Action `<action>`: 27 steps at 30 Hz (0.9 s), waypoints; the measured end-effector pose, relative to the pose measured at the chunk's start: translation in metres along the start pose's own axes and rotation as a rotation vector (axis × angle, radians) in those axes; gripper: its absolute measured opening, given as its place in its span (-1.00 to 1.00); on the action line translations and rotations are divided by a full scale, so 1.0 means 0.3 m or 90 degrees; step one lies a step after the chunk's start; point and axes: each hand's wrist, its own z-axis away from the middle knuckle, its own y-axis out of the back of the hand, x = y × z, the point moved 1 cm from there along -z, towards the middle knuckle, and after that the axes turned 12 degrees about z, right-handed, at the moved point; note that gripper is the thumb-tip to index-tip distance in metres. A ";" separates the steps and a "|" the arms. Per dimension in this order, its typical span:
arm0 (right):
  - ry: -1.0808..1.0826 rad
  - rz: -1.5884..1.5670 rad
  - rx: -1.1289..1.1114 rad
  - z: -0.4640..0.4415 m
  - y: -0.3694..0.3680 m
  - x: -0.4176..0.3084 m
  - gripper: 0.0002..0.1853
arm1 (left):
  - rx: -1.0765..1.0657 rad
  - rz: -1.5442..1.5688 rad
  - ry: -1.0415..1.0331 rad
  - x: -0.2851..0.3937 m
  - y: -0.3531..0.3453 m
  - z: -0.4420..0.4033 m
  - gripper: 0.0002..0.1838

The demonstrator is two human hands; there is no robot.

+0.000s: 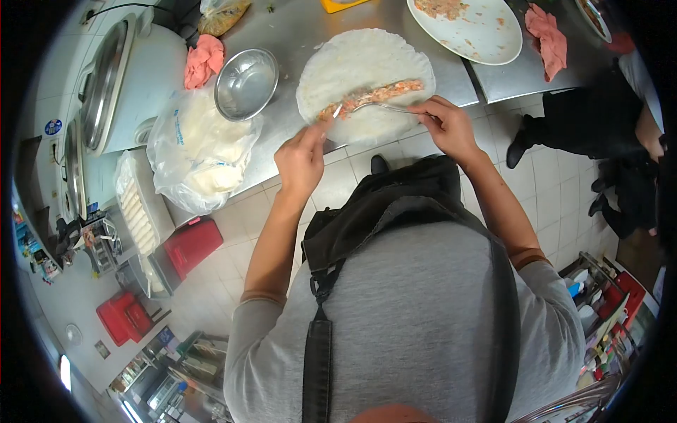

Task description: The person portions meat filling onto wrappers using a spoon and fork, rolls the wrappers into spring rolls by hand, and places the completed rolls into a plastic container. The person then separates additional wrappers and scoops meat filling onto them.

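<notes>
A round, thin white wrapper [367, 60] lies at the counter's front edge, with a strip of orange-brown chopped filling [395, 90] across its lower half. My right hand [448, 127] grips the handle of a metal spoon [395, 108], whose far end rests at the filling. At the strip's left end, my left hand [302, 156] has its thumb and fingers pinched together. A small white piece [337, 111] shows just beyond those fingertips; whether they hold it is unclear. Behind the wrapper to the right, a white plate [486, 46] carries more filling.
A metal bowl [246, 84] stands left of the wrapper, beside a clear plastic bag [201, 151] of pale sheets. Pink cloths [204, 60] lie on the counter. A tray of white rolls [137, 211] is at far left. Another person's dark-trousered legs [578, 123] are at right.
</notes>
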 end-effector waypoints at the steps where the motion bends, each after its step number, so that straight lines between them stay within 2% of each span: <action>1: -0.026 -0.013 -0.026 0.006 0.012 -0.003 -0.73 | 0.031 0.017 -0.001 0.013 -0.003 -0.011 -0.60; 3: -0.051 -0.027 -0.052 0.015 0.031 -0.003 -0.72 | 0.061 0.034 -0.002 0.029 -0.023 -0.019 -0.60; 5: -0.082 -0.018 -0.044 0.016 0.051 0.010 -0.73 | -0.011 -0.008 -0.034 0.042 -0.055 -0.024 -0.61; 9: -0.071 -0.015 -0.007 0.042 0.082 0.088 -0.75 | 0.033 0.040 -0.006 0.073 -0.074 -0.050 -0.64; 11: -0.084 0.007 0.001 0.044 0.104 0.093 -0.76 | -0.042 -0.006 -0.010 0.074 -0.106 -0.061 -0.65; 18: -0.103 -0.020 -0.019 0.052 0.157 0.144 -0.77 | 0.007 0.049 0.021 0.123 -0.092 -0.145 -0.65; 20: -0.105 -0.014 0.009 0.050 0.163 0.157 -0.76 | -0.040 -0.011 -0.077 0.077 -0.144 -0.134 -0.63; 23: -0.155 -0.021 -0.022 0.064 0.193 0.169 -0.75 | -0.004 0.045 -0.068 0.086 -0.098 -0.121 -0.60; 25: -0.099 0.018 0.019 0.060 0.195 0.184 -0.74 | -0.029 0.011 -0.059 0.093 -0.044 -0.102 -0.59; 27: -0.108 -0.015 0.006 0.064 0.185 0.153 -0.74 | -0.045 -0.025 -0.049 0.060 0.002 -0.080 -0.58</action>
